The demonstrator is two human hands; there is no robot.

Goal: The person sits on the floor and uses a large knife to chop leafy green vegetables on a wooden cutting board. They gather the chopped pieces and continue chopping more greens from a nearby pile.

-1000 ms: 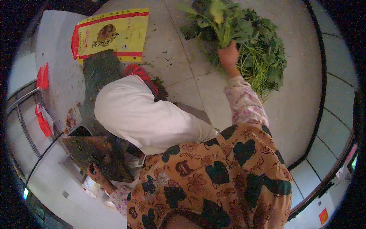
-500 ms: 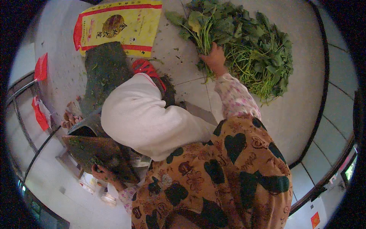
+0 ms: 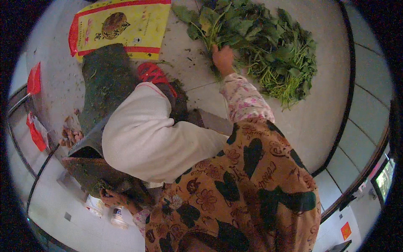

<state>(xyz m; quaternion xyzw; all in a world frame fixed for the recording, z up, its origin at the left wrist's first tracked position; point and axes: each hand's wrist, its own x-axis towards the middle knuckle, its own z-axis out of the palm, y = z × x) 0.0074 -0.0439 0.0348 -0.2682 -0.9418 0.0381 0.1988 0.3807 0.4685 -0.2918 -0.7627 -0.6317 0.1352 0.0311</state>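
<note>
Out in front, my right hand [image 3: 223, 58] is closed around the stems at the left side of a large pile of leafy greens [image 3: 289, 54] on the floor. At the lower left, my left hand [image 3: 112, 197] is at the edge of a brown wooden board [image 3: 84, 170], its fingers curled. Some dark green bits lie by those fingers; what they hold, if anything, I cannot make out. A dark curved sheet [image 3: 90, 140] stands just beyond the board. Strewn with green scraps, a dark green mat [image 3: 107, 80] runs away from it.
Beyond the mat lies a yellow and red printed bag [image 3: 126, 29]. My white-clad leg [image 3: 142, 130] and red shoe [image 3: 151, 73] sit between board and greens. Brown root-like pieces [image 3: 71, 132] lie at left, near a dark metal rail [image 3: 40, 174]. Green scraps dot the floor.
The view has shifted slightly, moving most things left and a little up. My right hand is lower on the greens' left side, still gripping stems. My left hand stays at the board's edge.
</note>
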